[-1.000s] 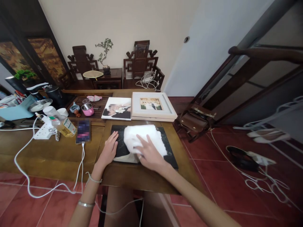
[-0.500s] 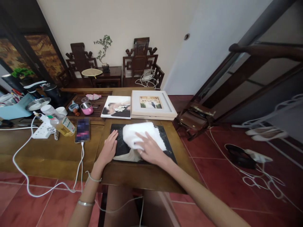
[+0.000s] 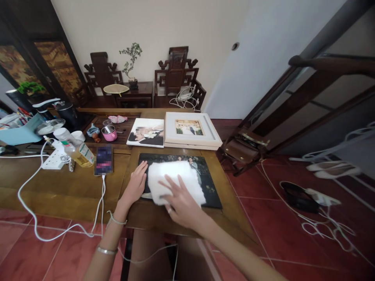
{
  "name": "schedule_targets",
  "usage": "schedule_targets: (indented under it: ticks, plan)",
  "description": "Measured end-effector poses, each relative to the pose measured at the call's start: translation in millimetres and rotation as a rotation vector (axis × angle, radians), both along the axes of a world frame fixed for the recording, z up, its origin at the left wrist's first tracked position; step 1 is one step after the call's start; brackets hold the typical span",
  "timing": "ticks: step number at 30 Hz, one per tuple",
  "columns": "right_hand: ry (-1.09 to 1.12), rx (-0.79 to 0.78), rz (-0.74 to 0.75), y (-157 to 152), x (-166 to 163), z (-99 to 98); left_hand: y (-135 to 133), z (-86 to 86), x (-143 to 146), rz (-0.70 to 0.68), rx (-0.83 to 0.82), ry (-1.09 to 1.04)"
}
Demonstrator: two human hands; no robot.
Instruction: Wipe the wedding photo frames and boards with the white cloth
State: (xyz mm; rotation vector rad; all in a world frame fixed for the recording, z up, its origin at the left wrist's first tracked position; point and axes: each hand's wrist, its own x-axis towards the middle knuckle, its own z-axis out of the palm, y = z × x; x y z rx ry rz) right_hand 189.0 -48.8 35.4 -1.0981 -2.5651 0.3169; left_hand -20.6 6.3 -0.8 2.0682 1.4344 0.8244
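A dark photo print (image 3: 213,189) lies flat on the wooden table right in front of me, two small figures showing near its top. On it is a white cloth (image 3: 164,173), spread out and hiding most of its middle. My right hand (image 3: 182,205) presses down on the cloth from above, fingers spread, a ring on one of them; it is slightly blurred. My left hand (image 3: 137,182) rests open and flat at the print's left edge, holding nothing. Behind the print sit a white-edged photo panel (image 3: 146,134) and a pale picture frame (image 3: 215,143).
To the left stand a phone (image 3: 104,160) on a white cable, a bottle of yellow liquid (image 3: 83,155), a power strip (image 3: 55,159), a pink cup (image 3: 109,134) and a light-blue holder (image 3: 20,132). A brown bag (image 3: 240,150) is beyond the table's right edge.
My right hand and the cloth have moved toward me over the print, uncovering the figures at its top and covering its lower part. My left hand stays at the edge.
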Motion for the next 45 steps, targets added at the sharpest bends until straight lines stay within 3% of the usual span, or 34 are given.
schedule_targets:
  ticks: [3, 6, 11, 16, 18, 21, 25, 31, 35, 38, 45]
  plan:
    - [0.018, -0.039, 0.09, -36.6, 9.5, 2.0, 0.8, -2.3, -0.7, -0.01, 0.029, -0.014]
    - [0.061, -0.05, 0.107, -41.3, 23.7, 2.3, 1.3, -3.9, -1.2, -0.013, 0.043, -0.026]
    - [0.071, 0.015, -0.148, 8.6, 42.3, -3.4, 0.2, -1.6, 0.3, 0.003, 0.018, -0.021]
    - [-0.015, -0.003, -0.322, 51.9, 14.9, 0.4, -3.8, 7.7, 2.4, -0.003, -0.004, -0.051]
    - [-0.01, -0.003, -0.244, 49.6, -4.7, 1.3, -6.3, 13.4, 2.2, -0.024, 0.027, -0.119]
    - [0.019, -0.003, 0.013, 27.5, -24.8, -0.8, -9.5, 20.8, 1.3, 0.016, 0.106, -0.236]
    - [0.056, -0.01, 0.256, -11.4, -17.5, -4.1, -10.6, 22.9, 0.6, 0.032, 0.131, -0.275]
    - [0.095, -0.028, 0.198, -34.5, 35.1, -0.7, -7.1, 12.1, 1.7, -0.005, 0.088, -0.113]
    - [0.1, 0.005, -0.027, -12.5, 59.7, -1.9, -4.0, 6.6, 2.5, -0.002, 0.085, -0.02]
    - [0.076, -0.012, -0.178, 19.9, 56.2, -3.5, -2.9, 5.7, 2.7, -0.003, 0.097, -0.013]
    - [0.119, -0.112, -0.192, 99.5, -21.7, 9.8, -0.9, 0.6, -0.4, -0.018, 0.14, -0.028]
